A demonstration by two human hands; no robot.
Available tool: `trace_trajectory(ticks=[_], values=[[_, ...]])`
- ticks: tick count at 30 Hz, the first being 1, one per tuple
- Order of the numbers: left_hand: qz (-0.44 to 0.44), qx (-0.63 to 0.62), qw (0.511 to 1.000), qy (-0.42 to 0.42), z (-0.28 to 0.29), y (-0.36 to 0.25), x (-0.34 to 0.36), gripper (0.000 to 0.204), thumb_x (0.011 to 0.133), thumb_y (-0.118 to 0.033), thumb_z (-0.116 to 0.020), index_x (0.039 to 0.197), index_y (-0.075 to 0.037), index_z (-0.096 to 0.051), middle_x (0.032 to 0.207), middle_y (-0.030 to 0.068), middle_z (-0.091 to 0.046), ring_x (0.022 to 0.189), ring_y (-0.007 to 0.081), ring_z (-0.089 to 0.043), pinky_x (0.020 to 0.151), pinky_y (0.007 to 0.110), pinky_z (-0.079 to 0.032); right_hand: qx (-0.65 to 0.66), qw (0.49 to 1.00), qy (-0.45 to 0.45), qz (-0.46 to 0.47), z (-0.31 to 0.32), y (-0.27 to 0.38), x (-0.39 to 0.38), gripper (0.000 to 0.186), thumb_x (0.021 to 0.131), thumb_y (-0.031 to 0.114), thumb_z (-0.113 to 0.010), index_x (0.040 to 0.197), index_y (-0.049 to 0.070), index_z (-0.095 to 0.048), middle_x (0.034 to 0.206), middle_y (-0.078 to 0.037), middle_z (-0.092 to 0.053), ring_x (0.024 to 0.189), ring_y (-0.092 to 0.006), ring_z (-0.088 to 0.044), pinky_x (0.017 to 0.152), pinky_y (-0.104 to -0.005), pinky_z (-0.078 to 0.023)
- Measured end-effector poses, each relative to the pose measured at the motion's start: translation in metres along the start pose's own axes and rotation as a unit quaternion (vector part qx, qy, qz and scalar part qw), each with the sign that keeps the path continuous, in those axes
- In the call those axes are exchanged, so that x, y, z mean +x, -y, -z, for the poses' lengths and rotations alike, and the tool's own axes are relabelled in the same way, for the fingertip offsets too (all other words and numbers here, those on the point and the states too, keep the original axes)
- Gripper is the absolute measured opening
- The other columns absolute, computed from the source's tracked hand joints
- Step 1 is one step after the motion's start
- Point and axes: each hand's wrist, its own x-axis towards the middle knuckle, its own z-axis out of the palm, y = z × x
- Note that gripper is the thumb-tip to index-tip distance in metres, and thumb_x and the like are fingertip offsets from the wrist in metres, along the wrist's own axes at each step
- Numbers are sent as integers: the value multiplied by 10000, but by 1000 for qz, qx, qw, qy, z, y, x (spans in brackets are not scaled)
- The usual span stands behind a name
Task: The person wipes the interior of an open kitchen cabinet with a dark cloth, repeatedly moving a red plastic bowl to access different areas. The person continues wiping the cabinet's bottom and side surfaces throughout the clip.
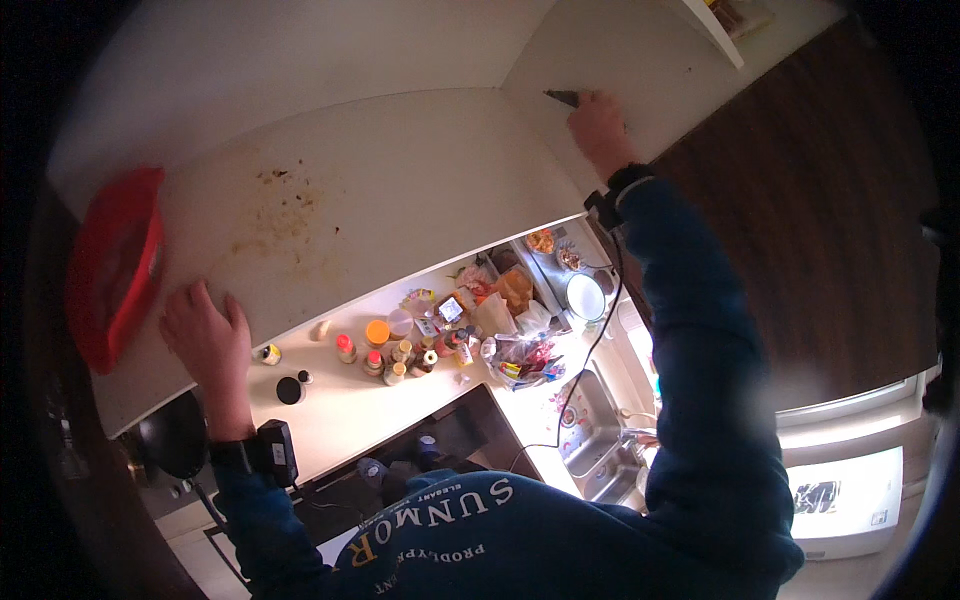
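Observation:
My right hand (pixel 598 130) reaches up to the pale side wall (pixel 610 60) of a cupboard. Its fingers close on a dark, flat, pad-like piece (pixel 563 97), whose pointed end sticks out to the left; the rest is hidden by the hand. Below and to the left, my left hand (pixel 207 330) rests with fingers apart near the front edge of the white shelf board (pixel 400 180). Brown and yellowish stains (pixel 283 205) with dark crumbs mark that board. Beside my left hand, at the far left, stands a red plastic basin (pixel 115 270).
Under the shelf, a counter (pixel 320 420) carries several bottles and jars (pixel 375 362), food bags (pixel 530 365) and a white bowl (pixel 585 297). A sink (pixel 590 425) lies to the right, a black pan (pixel 175 440) at lower left. A dark cupboard door (pixel 800 230) flanks my right arm; a cable (pixel 605 340) hangs from that wrist.

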Motion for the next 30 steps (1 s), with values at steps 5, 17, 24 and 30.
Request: trace_trajectory(ticks=[5, 17, 24, 30], values=[[28, -15, 998, 50, 7, -1, 2, 362, 786, -222, -652, 1076, -32, -547, 1095, 173, -543, 1081, 320, -510, 955, 490, -372, 121, 991, 58, -17, -20, 58, -25, 197, 852, 139, -626, 1015, 46, -685, 1137, -127, -586, 1079, -284, -524, 920, -407, -424], [12, -45, 999, 22, 10, 1, 3, 342, 771, -218, -662, 1031, -22, -557, 1083, 172, -553, 1077, 320, -510, 930, 482, -385, 68, 940, -168, -290, 56, -97, -51, 277, 839, 87, -606, 1112, 48, -623, 1250, -183, -481, 1153, -341, -461, 920, -450, -401], [5, -51, 998, 21, 4, 3, 3, 377, 774, -212, -654, 1076, -23, -529, 1105, 175, -544, 1104, 319, -502, 936, 491, -384, -10, 908, -295, -298, 34, -118, 11, 224, 810, 133, -550, 1016, 72, -613, 1137, -186, -520, 1058, -362, -525, 840, -435, -461], [18, 13, 1000, 8, -3, 3, -2, 421, 760, -191, -669, 1113, -30, -505, 1170, 196, -510, 1140, 346, -481, 992, 508, -353, -66, 905, -336, -252, 22, -107, 90, 212, 830, 145, -547, 1011, 61, -619, 1121, -185, -525, 1016, -351, -523, 843, -444, -463]])
